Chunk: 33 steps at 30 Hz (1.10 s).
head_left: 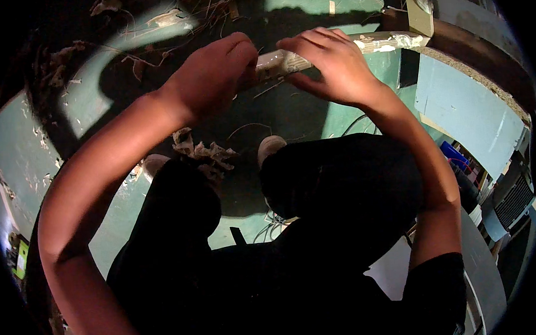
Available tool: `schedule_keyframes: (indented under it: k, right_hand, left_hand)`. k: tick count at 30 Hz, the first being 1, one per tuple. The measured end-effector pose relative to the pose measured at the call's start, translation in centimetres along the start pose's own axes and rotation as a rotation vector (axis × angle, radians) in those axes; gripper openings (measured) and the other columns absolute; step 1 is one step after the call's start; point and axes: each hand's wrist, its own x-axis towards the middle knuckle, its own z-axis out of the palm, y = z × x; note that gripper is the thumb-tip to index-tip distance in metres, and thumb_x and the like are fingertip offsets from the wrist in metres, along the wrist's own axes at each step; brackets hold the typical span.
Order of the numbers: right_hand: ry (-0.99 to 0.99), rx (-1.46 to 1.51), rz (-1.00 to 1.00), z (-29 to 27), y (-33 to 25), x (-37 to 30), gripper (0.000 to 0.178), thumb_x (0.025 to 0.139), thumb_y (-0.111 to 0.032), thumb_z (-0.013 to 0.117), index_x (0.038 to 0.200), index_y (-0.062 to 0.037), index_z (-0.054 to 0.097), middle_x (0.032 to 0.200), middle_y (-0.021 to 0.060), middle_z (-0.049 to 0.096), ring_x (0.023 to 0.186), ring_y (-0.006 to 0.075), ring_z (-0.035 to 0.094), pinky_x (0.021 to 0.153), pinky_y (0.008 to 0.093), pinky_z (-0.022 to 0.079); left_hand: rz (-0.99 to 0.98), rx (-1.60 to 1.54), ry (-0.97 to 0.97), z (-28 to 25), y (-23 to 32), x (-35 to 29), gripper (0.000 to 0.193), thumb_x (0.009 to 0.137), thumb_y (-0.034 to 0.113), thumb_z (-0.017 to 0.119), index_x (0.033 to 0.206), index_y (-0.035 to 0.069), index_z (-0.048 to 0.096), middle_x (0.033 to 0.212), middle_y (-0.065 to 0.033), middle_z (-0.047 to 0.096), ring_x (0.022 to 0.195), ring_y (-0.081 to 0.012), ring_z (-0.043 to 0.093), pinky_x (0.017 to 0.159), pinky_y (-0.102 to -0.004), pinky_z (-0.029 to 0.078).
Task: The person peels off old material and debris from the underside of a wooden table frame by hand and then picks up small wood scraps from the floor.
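Note:
A pale, ribbed bar [300,62] runs from between my hands toward the upper right, with white scraps stuck along it. My left hand [216,68] is closed around its left part; the fingertips are hidden behind the hand. My right hand [337,64] curls over the bar, its fingers above and its thumb below. In the gap between the hands, a shiny brownish stretch [269,64] shows on the bar, perhaps tape or film. Torn whitish material [400,42] clings to the bar near its right end.
Shreds of pale torn material [201,151] lie on the green floor [119,223] by my feet. Strings and scraps [168,18] litter the far left. At right stand a light-blue panel [469,110] and a finned motor-like unit [513,199]. Loose cables [271,226] lie beneath my legs.

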Motion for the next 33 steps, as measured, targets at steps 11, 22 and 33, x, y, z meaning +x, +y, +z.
schedule_keyframes:
  k: [11, 22, 33]
  right_hand:
    - [0.096, 0.059, -0.034, 0.1, 0.0, -0.3, 0.048, 0.082, -0.024, 0.076, 0.125, -0.0116, 0.061, 0.114, 0.0091, 0.064, 0.11, 0.0308, 0.062, 0.095, 0.0443, 0.048]
    - [0.152, 0.046, -0.205, 0.3, 0.0, -0.5, 0.021, 0.081, -0.011, 0.069, 0.099, -0.0058, 0.06, 0.107, 0.0115, 0.06, 0.101, 0.0337, 0.059, 0.085, 0.0424, 0.052]
    - [0.141, 0.104, -0.17, 0.7, -0.2, -0.3, 0.014, 0.08, -0.008, 0.067, 0.093, -0.0061, 0.061, 0.1, 0.0096, 0.059, 0.095, 0.0321, 0.06, 0.083, 0.0417, 0.049]
  left_hand:
    - [-0.061, -0.196, -0.013, -1.0, -0.1, -0.3, 0.019, 0.086, -0.003, 0.065, 0.101, 0.003, 0.054, 0.097, -0.0133, 0.057, 0.085, -0.0331, 0.061, 0.075, -0.0378, 0.05]
    - [0.001, -0.155, -0.014, -1.1, -0.1, 0.1, 0.019, 0.087, 0.0, 0.067, 0.097, 0.003, 0.052, 0.093, -0.013, 0.054, 0.08, -0.0329, 0.059, 0.069, -0.0387, 0.048]
    - [0.03, -0.159, 0.046, -0.9, -0.1, -0.2, 0.015, 0.089, 0.001, 0.066, 0.096, 0.003, 0.053, 0.092, -0.014, 0.055, 0.08, -0.0342, 0.06, 0.069, -0.0419, 0.049]
